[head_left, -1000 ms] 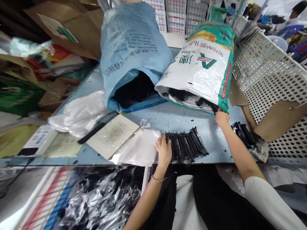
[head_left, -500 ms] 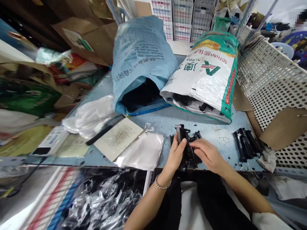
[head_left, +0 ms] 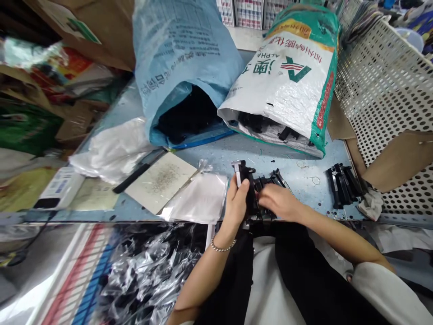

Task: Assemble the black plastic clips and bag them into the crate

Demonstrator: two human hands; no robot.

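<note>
Bars (head_left: 251, 192), black, slender and hard-edged, are gripped by the left hand (head_left: 236, 203) at the near edge of the speckled blue tabletop (head_left: 209, 155); the right hand (head_left: 279, 201) is curled close beside them, though whether anything is pinched there cannot be told; similar dark pieces (head_left: 343, 185) are bunched farther right; behind, a crinkled white-and-green sack (head_left: 280, 90) is opened toward the near edge.

Two hands low in the centre, one left hand (head_left: 237, 203), one right hand (head_left: 279, 199)! Two sacks up top: one blue sack (head_left: 186, 54), one white-and-green sack (head_left: 280, 88). One perforated basket (head_left: 389, 106), far right; one cream board (head_left: 162, 183), left of centre. Black pieces (head_left: 344, 187) at right? At least three, too overlapped for exactness.
</note>
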